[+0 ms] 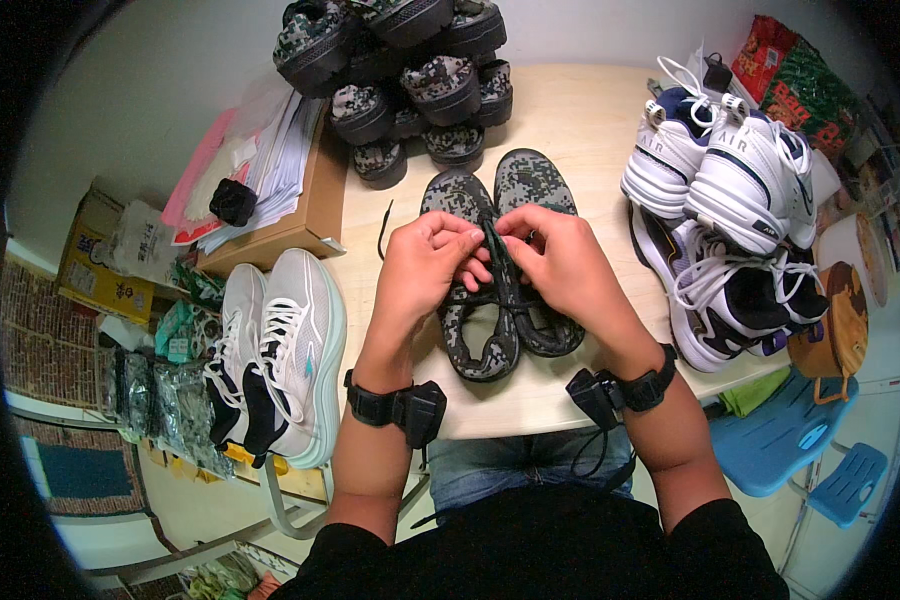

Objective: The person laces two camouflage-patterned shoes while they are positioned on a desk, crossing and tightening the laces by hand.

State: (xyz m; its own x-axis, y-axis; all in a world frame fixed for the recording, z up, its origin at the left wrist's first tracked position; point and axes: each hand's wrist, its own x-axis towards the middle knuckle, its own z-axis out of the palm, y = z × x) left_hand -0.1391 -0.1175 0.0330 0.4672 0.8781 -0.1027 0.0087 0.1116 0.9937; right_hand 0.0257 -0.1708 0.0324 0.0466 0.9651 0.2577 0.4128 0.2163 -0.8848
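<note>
A pair of grey-black camouflage shoes lies side by side on the table, toes pointing away from me: the left shoe (pixel 482 350) and the right shoe (pixel 536 180). Over the gap between them, my left hand (pixel 432 255) is closed in a pinch on black shoelaces (pixel 497 250). Opposite it, my right hand (pixel 555 255) pinches the same dark laces, with the fingertips of both hands close together. One loose lace end (pixel 385 230) sticks out to the left of the left shoe. My fingers partly cover the lacing, so any knot is hidden.
Stacked camouflage shoes (pixel 440 90) stand at the back. White sneakers (pixel 745 180) are piled at right; a light grey pair (pixel 295 350) sits at the left edge. A cardboard box (pixel 315 215) with papers is back left. A blue chair (pixel 785 430) stands right of the table.
</note>
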